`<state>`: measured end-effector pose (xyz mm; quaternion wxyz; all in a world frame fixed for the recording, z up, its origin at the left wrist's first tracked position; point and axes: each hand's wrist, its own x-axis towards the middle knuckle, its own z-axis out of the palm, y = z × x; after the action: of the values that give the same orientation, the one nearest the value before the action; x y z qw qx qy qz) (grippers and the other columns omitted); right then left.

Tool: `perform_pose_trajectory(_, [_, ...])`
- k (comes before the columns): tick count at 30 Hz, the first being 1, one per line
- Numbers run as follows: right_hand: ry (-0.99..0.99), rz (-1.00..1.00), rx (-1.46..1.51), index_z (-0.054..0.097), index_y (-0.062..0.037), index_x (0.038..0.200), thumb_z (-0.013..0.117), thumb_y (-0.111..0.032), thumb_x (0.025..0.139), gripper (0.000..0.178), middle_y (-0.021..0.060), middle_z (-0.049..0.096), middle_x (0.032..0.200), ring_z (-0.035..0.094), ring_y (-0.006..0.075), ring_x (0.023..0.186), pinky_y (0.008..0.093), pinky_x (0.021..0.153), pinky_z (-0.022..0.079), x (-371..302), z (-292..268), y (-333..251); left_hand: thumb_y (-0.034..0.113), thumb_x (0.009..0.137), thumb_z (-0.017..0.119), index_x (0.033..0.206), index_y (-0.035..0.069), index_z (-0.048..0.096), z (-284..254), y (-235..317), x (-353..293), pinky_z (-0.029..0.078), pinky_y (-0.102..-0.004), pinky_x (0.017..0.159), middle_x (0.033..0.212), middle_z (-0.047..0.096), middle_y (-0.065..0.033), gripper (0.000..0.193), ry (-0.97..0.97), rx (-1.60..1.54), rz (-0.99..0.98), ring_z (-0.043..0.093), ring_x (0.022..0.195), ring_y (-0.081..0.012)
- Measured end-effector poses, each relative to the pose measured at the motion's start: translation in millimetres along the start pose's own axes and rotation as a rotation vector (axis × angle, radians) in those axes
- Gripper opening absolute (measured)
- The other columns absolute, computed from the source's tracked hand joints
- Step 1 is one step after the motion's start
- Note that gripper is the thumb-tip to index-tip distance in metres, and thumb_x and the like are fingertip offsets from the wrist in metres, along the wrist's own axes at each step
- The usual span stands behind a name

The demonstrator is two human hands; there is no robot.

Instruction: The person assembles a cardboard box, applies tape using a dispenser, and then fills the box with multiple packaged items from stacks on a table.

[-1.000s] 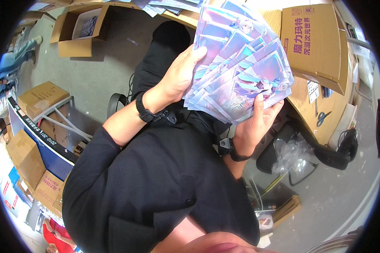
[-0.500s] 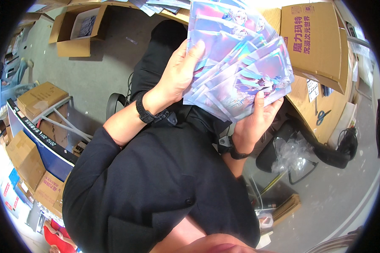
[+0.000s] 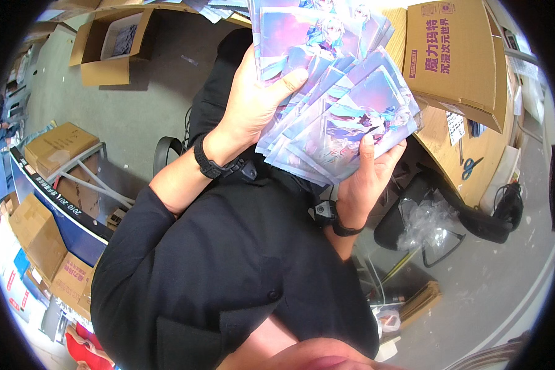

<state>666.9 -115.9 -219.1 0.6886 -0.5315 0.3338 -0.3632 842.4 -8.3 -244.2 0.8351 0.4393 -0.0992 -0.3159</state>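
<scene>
- Cards (image 3: 345, 117), glossy illustrated ones in clear sleeves, sit fanned between both my hands, up in front of my chest, so each edge shows.
- My left hand (image 3: 253, 105) grips the fan's upper part, thumb pressed across the top card to stop it sliding.
- My right hand (image 3: 367, 176) cups the lower edges from beneath, fingers (image 3: 367, 145) curled up over the front.
- Cardboard box (image 3: 459, 52) lies on the table (image 3: 481, 154) just beyond the fan.
</scene>
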Motion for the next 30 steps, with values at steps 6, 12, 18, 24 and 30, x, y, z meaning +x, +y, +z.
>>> perform_pose_trajectory(6, [-0.035, 0.002, 0.026, 0.035, -0.0022, 0.154, 0.064, 0.002, 0.101, 0.06, 0.0114, 0.052, 0.145, 0.052, 0.0194, 0.132, 0.0376, 0.117, 0.037, -0.9, 0.4, -0.9, 0.006, 0.094, 0.082, 0.145, 0.002, 0.049, 2.6, 6.0, -0.9, 0.051, -0.0341, 0.108, 0.134, 0.066, -0.0079, 0.06, -0.012, 0.01, 0.029, 0.064, 0.122, -0.0163])
perform_pose_trajectory(12, [-0.033, -0.011, 0.054, 0.034, -0.0023, 0.154, 0.064, 0.003, 0.101, 0.061, 0.0116, 0.051, 0.147, 0.051, 0.0198, 0.133, 0.0379, 0.118, 0.036, -3.8, 2.7, -3.1, 0.014, 0.102, 0.074, 0.144, 0.003, 0.05, -1.5, 2.0, -0.5, 0.052, -0.0339, 0.107, 0.132, 0.067, -0.0076, 0.049, 0.042, -0.109, -0.038, 0.064, 0.121, -0.0147])
perform_pose_trajectory(18, [0.1, -0.058, 0.067, 0.036, -0.002, 0.156, 0.062, -0.002, 0.104, 0.058, 0.0125, 0.053, 0.147, 0.053, 0.0226, 0.134, 0.0404, 0.117, 0.039, 0.6, 0.1, -4.9, 0.014, 0.104, 0.07, 0.144, 0.004, 0.05, -4.5, -3.1, 1.0, 0.053, -0.0348, 0.106, 0.132, 0.067, -0.0079, 0.046, 0.044, -0.168, 0.019, 0.065, 0.121, -0.0151])
perform_pose_trajectory(24, [0.074, -0.009, 0.065, 0.036, -0.0014, 0.157, 0.061, -0.003, 0.105, 0.058, 0.0129, 0.055, 0.148, 0.055, 0.0236, 0.133, 0.04, 0.116, 0.041, 7.9, -8.4, -7.1, 0.003, 0.093, 0.08, 0.148, 0.003, 0.047, -3.6, 0.1, 2.7, 0.05, -0.0363, 0.111, 0.137, 0.064, -0.0083, 0.064, 0.012, -0.103, 0.036, 0.064, 0.125, -0.0184])
perform_pose_trajectory(30, [-0.019, -0.027, 0.045, 0.036, -0.0029, 0.157, 0.065, 0.0, 0.102, 0.062, 0.0117, 0.054, 0.147, 0.055, 0.0207, 0.131, 0.0384, 0.116, 0.04, 10.4, -2.6, -4.0, -0.001, 0.096, 0.076, 0.15, 0.003, 0.046, -3.6, -4.7, -1.9, 0.048, -0.0361, 0.113, 0.141, 0.063, -0.0085, 0.062, 0.022, -0.055, 0.022, 0.061, 0.128, -0.017])
